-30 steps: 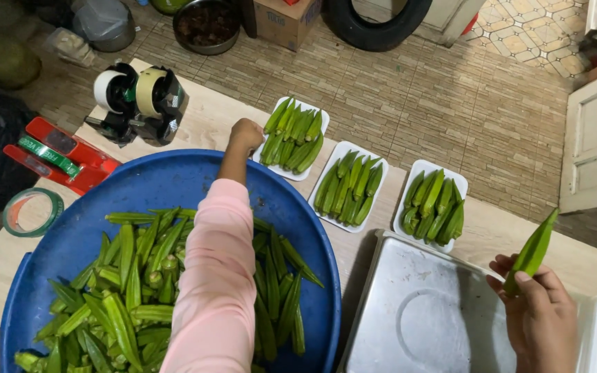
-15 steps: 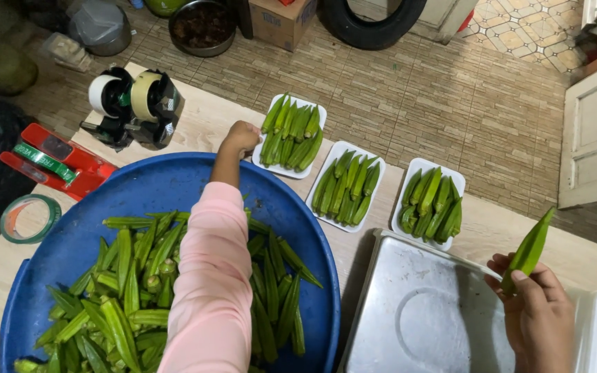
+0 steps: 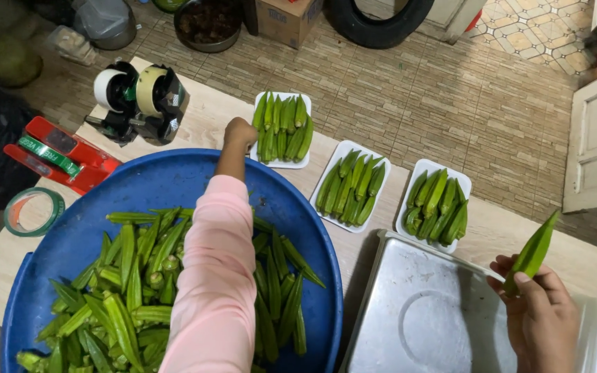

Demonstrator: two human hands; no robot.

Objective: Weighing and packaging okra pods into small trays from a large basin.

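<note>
The left hand (image 3: 240, 131), at the end of an arm in a pink sleeve (image 3: 217, 276), is being stretched forward over a blue tub (image 3: 174, 181) of loose okra (image 3: 126, 276); its fingers are being curled into a closed fist, and whether anything is being gripped inside cannot be told. Just beyond its knuckles a white tray of okra (image 3: 282, 128) is lying, with two more filled trays (image 3: 352, 185) to its right. The right hand (image 3: 540, 318) is being held near a metal scale platform (image 3: 423, 311), its fingertips being pinched on a single okra pod (image 3: 533, 252). This pod is green, ridged and tapered, its point being angled up and away from the fingers.
</note>
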